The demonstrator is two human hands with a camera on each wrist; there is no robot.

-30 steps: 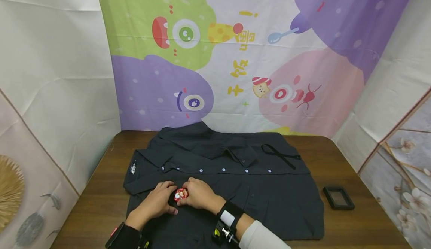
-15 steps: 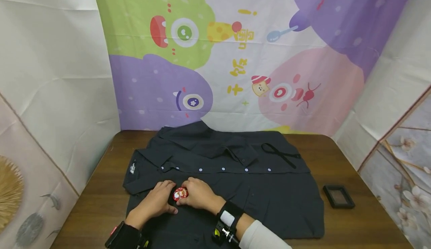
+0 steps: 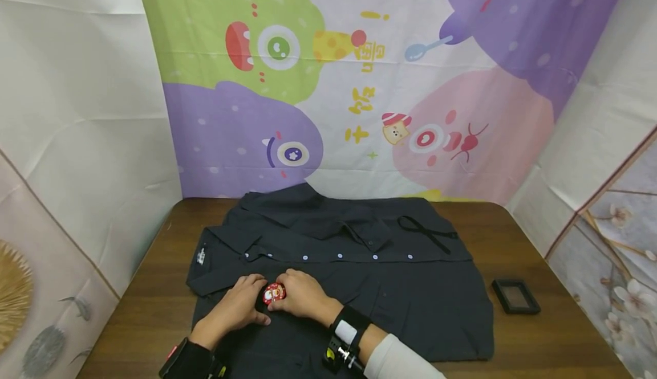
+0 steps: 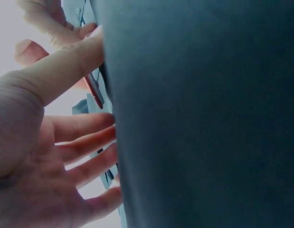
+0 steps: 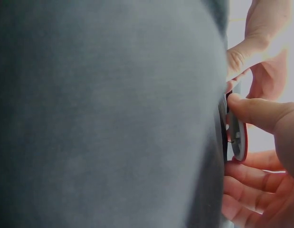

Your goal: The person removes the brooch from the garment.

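Observation:
A dark button-up shirt (image 3: 400, 305) lies spread over the table. On it, my right hand (image 3: 305, 294) pinches a round red pin badge (image 3: 274, 293) with a printed picture, thumb on the near edge and fingers on the far one. The right wrist view shows the badge (image 5: 242, 142) edge-on, tilted up from the cloth, its pale back towards the shirt. Just left of it, my left hand (image 3: 237, 305) rests on the shirt, thumb spread away from the fingers. In the left wrist view these fingers (image 4: 85, 126) are fairly straight and touch the cloth.
A black square frame (image 3: 515, 296) lies on the wooden table (image 3: 556, 339) to the right. A thin black ribbon (image 3: 426, 233) crosses the upper right of the shirt. Behind the table hangs a cartoon-printed cloth (image 3: 246, 134); pale sheets stand at both sides.
Both hands and the badge hold nearly the same place on the shirt. The whole head view has shifted slightly.

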